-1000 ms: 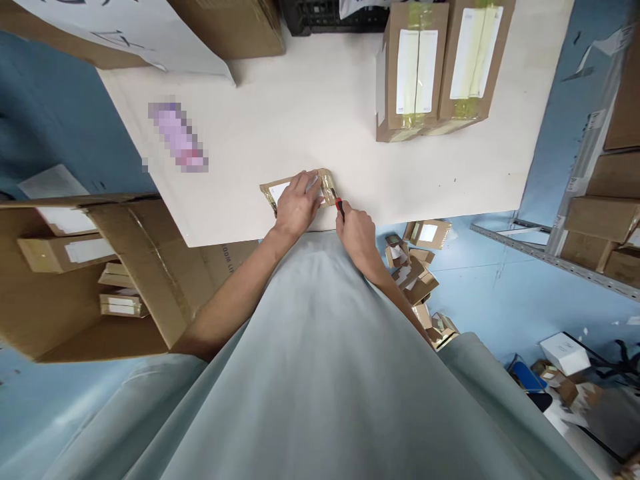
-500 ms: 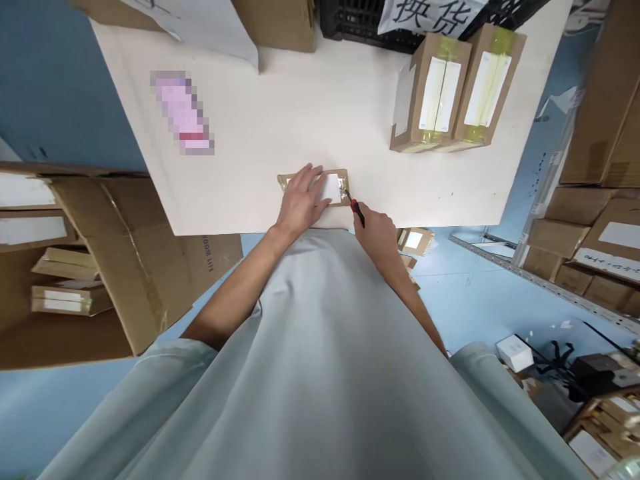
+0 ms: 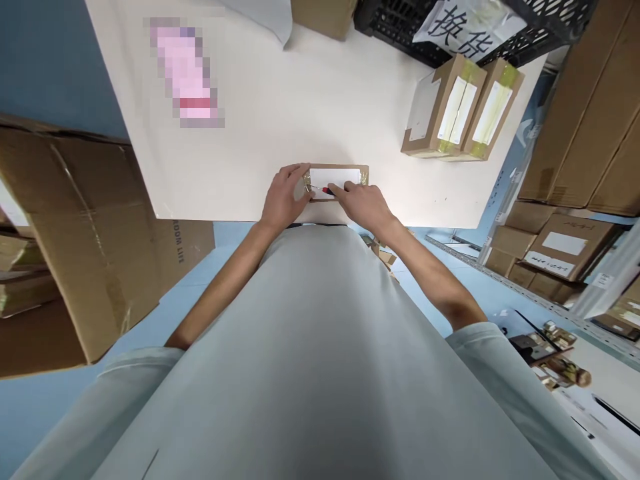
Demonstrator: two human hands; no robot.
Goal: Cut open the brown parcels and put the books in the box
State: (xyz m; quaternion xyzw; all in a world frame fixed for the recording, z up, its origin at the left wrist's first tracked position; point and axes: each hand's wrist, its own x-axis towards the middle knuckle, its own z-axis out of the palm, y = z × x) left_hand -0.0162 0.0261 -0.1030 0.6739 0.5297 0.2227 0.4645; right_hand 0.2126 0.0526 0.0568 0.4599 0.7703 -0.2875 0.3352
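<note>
Head view, middle of the frame: a small, flat cardboard box [image 3: 335, 175] lies near the close edge of the pale counter [image 3: 275, 127], a white label on its top and shiny tape across both ends. From where I stand, the left hand [image 3: 283, 199] is curved round the box's left end, fingers at the far corner and thumb at the near one, with a modest gap between. The right hand [image 3: 367, 205] is closed around a red-and-black tool [image 3: 327, 191], its thin metal tip pointing left over the label toward the taped end; whether it is a blade or a shaft I can't make out.

I'd judge the box light and fairly stiff, though its thin walls could dent under a hard squeeze, and the glossy tape may feel slippery. Bare cardboard along the long edges, or the two corners of one end, looks the best place to hold, with fingers clear of the tip. What's inside is hidden.

Two taped cartons [image 3: 456, 113] stand at the upper right, just below a black plastic crate [image 3: 393, 33]. A blurred pink item [image 3: 183, 73] lies at the upper left.
</note>
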